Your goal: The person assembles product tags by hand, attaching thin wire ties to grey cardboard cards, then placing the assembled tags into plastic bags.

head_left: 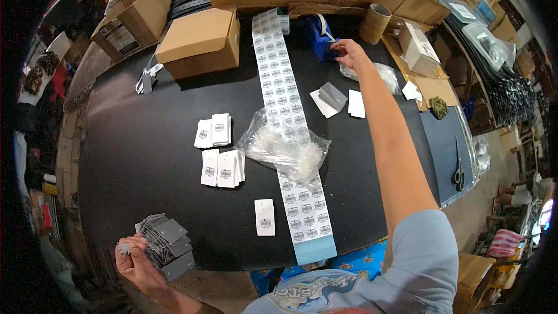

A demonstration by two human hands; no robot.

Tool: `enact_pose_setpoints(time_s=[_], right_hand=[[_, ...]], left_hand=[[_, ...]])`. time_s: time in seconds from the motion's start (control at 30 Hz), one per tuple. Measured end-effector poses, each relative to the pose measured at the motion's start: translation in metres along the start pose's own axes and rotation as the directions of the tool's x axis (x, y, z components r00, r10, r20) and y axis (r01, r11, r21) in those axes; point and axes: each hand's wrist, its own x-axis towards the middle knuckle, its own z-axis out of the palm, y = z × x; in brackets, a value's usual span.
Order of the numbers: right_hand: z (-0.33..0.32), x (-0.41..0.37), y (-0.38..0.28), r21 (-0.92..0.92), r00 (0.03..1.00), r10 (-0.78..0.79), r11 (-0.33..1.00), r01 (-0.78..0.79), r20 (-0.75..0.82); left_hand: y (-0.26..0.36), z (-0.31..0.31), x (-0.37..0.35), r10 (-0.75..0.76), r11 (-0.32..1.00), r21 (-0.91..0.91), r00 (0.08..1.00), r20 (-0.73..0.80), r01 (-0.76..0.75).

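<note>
My left hand (136, 263), at the table's lower left corner, is closed on a bundle of grey hang tags (168, 243). Whitish strings or loops (124, 248) bunch up at its fingertips. Far across the table, my right hand (350, 53) has its fingers pinched at the front of a blue tape dispenser (321, 38), where the tape end appears to be. A long strip of barcode stickers (279, 75) runs down the table. Across it lies a clear plastic bag (285, 145) of whitish loops. White barcode tags (224, 168) lie in small stacks left of the bag, with one single tag (265, 218) nearer me.
A closed cardboard box (200, 43) stands at the back left, and a cardboard tube (375, 23) at the back right. Grey and white cards (330, 99) lie below my right hand. Black scissors (458, 166) rest near the right edge. Another plastic bag (378, 75) sits beside my right forearm.
</note>
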Motion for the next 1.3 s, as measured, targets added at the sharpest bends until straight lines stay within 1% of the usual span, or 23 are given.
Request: enact_pose_setpoints(time_s=[0.07, 0.13, 0.23, 0.37, 0.47, 0.53, 0.57, 0.63, 0.77, 0.83, 0.87, 0.93, 0.97, 1.0, 1.03, 1.07, 1.1, 1.13, 1.17, 1.2, 1.23, 1.27, 1.3], right_hand=[[-0.001, 0.003, -0.001, 0.017, 0.999, 0.007, 1.000, -0.008, 0.034], [0.000, 0.003, -0.001, -0.036, 1.000, 0.014, 0.999, -0.014, 0.000], [0.001, 0.009, 0.000, -0.019, 0.999, 0.031, 0.999, -0.032, -0.043], [0.001, 0.010, -0.001, -0.001, 0.999, 0.037, 0.999, -0.037, -0.030], [0.008, -0.003, -0.004, -0.006, 0.998, 0.017, 1.000, -0.017, -0.062], [0.009, -0.007, -0.003, 0.078, 0.998, 0.008, 0.997, -0.003, -0.062], [0.010, -0.007, -0.004, 0.077, 0.998, 0.006, 0.997, -0.001, -0.063], [0.007, 0.001, -0.002, -0.009, 0.994, 0.049, 0.999, -0.050, -0.097], [0.011, -0.006, 0.000, -0.008, 0.992, 0.053, 0.998, -0.054, -0.117], [0.013, -0.002, 0.008, -0.097, 0.989, -0.033, 0.995, 0.019, -0.142], [0.013, 0.000, 0.011, -0.097, 0.989, -0.030, 0.995, 0.016, -0.142], [0.015, 0.000, 0.014, -0.296, 0.984, -0.124, 0.952, 0.081, -0.129], [0.014, -0.002, 0.015, -0.294, 0.984, -0.122, 0.953, 0.080, -0.128], [0.017, -0.018, 0.009, -0.481, 0.963, -0.221, 0.868, 0.124, -0.152], [0.020, -0.035, 0.005, -0.650, 0.934, -0.324, 0.744, 0.151, -0.154], [0.022, -0.052, 0.005, -0.649, 0.932, -0.328, 0.745, 0.157, -0.151], [0.023, -0.072, 0.006, -0.656, 0.872, -0.484, 0.680, 0.327, -0.067], [0.024, -0.092, 0.009, -0.648, 0.783, -0.621, 0.591, 0.480, 0.013], [0.025, -0.119, 0.006, -0.646, 0.782, -0.623, 0.594, 0.478, 0.006], [0.027, -0.152, 0.000, -0.416, 0.817, -0.568, 0.722, 0.553, 0.101], [0.028, -0.184, -0.006, -0.158, 0.826, -0.525, 0.815, 0.557, 0.204], [0.027, -0.211, -0.009, -0.168, 0.808, -0.531, 0.799, 0.578, 0.256], [0.025, -0.236, -0.010, -0.219, 0.789, -0.559, 0.761, 0.611, 0.257]], left_hand=[[0.000, 0.000, 0.000, 0.014, 1.000, 0.015, 1.000, 0.002, -0.014], [-0.002, -0.002, -0.001, 0.016, 0.999, 0.043, 1.000, -0.001, -0.016], [-0.002, -0.002, -0.001, 0.019, 0.998, 0.057, 1.000, 0.010, -0.019], [-0.002, -0.002, -0.001, 0.018, 0.998, 0.066, 1.000, 0.005, -0.019], [-0.004, -0.003, -0.002, 0.026, 0.998, 0.064, 1.000, -0.012, -0.025], [-0.004, -0.004, -0.003, 0.022, 0.994, 0.107, 0.999, -0.035, -0.018], [-0.005, -0.005, -0.003, 0.023, 0.994, 0.105, 0.999, -0.034, -0.019], [-0.006, -0.008, -0.003, 0.011, 0.993, 0.120, 0.999, -0.041, -0.006], [-0.005, -0.011, -0.005, 0.008, 0.993, 0.122, 0.999, -0.040, -0.003], [-0.005, -0.012, -0.006, 0.002, 0.990, 0.138, 0.999, -0.045, 0.004], [-0.004, -0.012, -0.006, 0.000, 0.990, 0.140, 0.999, -0.045, 0.007], [-0.002, -0.013, -0.006, -0.005, 0.992, 0.126, 0.999, -0.050, 0.011], [-0.001, -0.012, -0.005, -0.004, 0.992, 0.129, 0.999, -0.050, 0.010], [-0.001, -0.010, -0.004, -0.001, 0.994, 0.113, 0.999, -0.042, 0.006], [0.001, -0.008, -0.003, 0.002, 0.995, 0.096, 0.999, -0.035, 0.001], [0.003, -0.003, -0.001, 0.008, 0.995, 0.095, 0.999, -0.038, -0.004], [0.006, 0.004, 0.001, -0.007, 0.997, 0.076, 0.999, -0.040, 0.010], [0.009, 0.011, 0.002, -0.025, 0.998, 0.059, 0.999, -0.039, 0.027], [0.010, 0.017, 0.003, -0.057, 0.998, 0.023, 0.997, -0.052, 0.059], [0.011, 0.027, 0.004, -0.057, 0.998, 0.028, 0.998, -0.042, 0.058], [0.014, 0.038, 0.005, -0.058, 0.996, -0.066, 0.998, -0.012, 0.057], [0.018, 0.051, 0.006, -0.062, 0.986, -0.155, 0.998, 0.024, 0.065], [0.024, 0.066, 0.005, -0.021, 0.982, -0.188, 0.996, 0.084, 0.036]])
